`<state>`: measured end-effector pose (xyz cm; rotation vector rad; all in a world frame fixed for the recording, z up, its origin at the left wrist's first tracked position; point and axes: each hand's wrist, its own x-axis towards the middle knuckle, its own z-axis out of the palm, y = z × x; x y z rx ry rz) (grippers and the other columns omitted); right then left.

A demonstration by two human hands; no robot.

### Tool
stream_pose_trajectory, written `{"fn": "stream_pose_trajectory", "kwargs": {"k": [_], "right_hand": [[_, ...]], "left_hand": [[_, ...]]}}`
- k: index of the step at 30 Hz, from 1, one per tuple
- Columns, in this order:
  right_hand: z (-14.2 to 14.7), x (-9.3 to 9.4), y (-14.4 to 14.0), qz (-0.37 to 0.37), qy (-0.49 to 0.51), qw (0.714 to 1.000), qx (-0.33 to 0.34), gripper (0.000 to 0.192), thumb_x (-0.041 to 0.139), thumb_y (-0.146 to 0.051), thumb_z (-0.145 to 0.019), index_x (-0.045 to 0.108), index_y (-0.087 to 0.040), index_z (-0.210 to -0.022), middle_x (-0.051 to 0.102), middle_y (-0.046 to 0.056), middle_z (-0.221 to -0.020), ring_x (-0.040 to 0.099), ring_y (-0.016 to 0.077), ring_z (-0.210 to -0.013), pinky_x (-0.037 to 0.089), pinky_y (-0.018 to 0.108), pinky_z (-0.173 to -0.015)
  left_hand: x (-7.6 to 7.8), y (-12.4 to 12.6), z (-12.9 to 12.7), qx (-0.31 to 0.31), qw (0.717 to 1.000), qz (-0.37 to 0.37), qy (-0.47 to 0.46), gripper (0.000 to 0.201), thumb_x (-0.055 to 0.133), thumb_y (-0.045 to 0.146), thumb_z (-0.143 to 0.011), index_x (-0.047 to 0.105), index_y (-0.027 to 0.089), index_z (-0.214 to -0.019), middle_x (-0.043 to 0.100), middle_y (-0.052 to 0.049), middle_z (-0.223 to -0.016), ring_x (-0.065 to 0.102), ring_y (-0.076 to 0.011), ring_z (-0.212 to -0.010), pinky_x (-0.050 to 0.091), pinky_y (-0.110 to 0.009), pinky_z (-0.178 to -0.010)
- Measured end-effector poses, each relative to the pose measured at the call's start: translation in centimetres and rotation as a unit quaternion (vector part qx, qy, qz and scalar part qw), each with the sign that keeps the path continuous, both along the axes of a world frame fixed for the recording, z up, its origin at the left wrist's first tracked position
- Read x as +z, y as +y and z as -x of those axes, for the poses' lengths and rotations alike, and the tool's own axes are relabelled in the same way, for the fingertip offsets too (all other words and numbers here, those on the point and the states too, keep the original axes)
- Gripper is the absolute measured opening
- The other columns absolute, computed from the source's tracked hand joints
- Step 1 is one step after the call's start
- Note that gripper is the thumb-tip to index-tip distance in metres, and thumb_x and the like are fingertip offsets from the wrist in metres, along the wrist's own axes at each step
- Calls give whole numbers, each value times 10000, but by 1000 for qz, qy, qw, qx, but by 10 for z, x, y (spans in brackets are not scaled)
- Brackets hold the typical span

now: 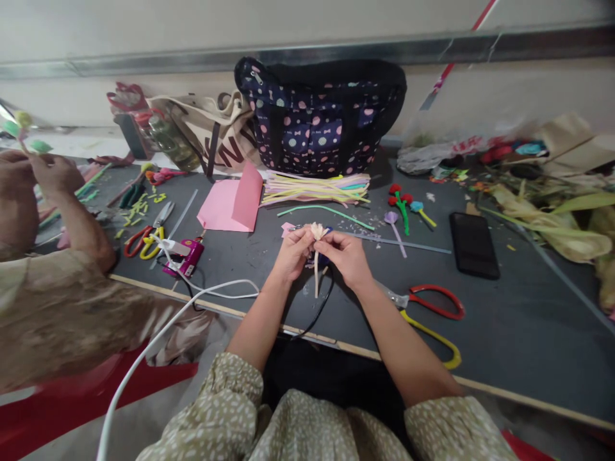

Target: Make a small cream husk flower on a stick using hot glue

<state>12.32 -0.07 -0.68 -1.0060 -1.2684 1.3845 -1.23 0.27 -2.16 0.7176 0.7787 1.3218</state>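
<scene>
left hand + right hand both pinching cream paper flower on stick | mid desk, near front edge | red-yellow scissors just right | phone further right

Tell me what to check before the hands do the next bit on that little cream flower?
1. Both hands on the flower: left hand and right hand pinch the cream flower. Ok.
2. Stem hangs free below the fingers. Ok.
3. Scissors lie beside the right forearm, close by. Ok.
4. Pile of pipe cleaners lies past the hands. Ok.
5. Glue gun hot or not: cannot tell.
6. White cable trails across the table edge by the left arm. Not ok.
</scene>
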Motion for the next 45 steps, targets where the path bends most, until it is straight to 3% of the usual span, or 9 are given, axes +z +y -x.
{"fn": "stream_pose_trajectory", "kwargs": {"k": [8,20,28,35,40,45], "right_hand": [[0,-2,0,11,7,1000,1,263,786,-409,-692,657,-182,-656,625,-14,-661,504,118,-614,400,273,-635],[0,-2,-1,12,8,1000,-11,292,789,-429,-689,624,-190,-652,584,-34,-634,471,101,-577,378,252,-590],[-1,-7,1,0,-25,998,-58,298,765,-462,-714,648,-189,-710,596,-32,-632,468,98,-557,373,243,-566],[-1,-3,1,-22,-81,993,-78,295,714,-459,-753,635,-184,-679,592,-24,-614,461,104,-557,374,250,-570],[1,-2,1,-47,-100,992,-63,227,738,-403,-728,685,-195,-801,626,-8,-706,492,122,-617,408,265,-614],[-7,-3,5,-67,-94,990,-86,210,702,-374,-773,649,-202,-882,636,1,-766,537,135,-670,439,274,-668]], "left_hand": [[5,-1,-2,-7,1000,7,-10,404,897,424,-577,780,161,-861,751,-54,-852,675,-155,-777,506,-278,-815],[6,-2,-1,-37,999,-2,-27,310,848,333,-666,772,159,-911,753,-48,-895,683,-145,-821,510,-257,-839],[6,-3,-1,-40,999,1,-7,280,822,315,-678,749,162,-902,724,-34,-832,655,-125,-716,505,-244,-743],[4,-3,-3,-9,1000,-7,28,248,842,303,-655,739,168,-836,725,-29,-840,654,-130,-739,498,-255,-762],[5,-3,-1,30,999,-4,35,225,850,308,-636,735,171,-773,708,-20,-782,638,-127,-694,508,-249,-715],[8,3,8,132,991,-5,6,284,856,365,-624,739,162,-786,697,-24,-707,595,-106,-576,485,-232,-589]]}}
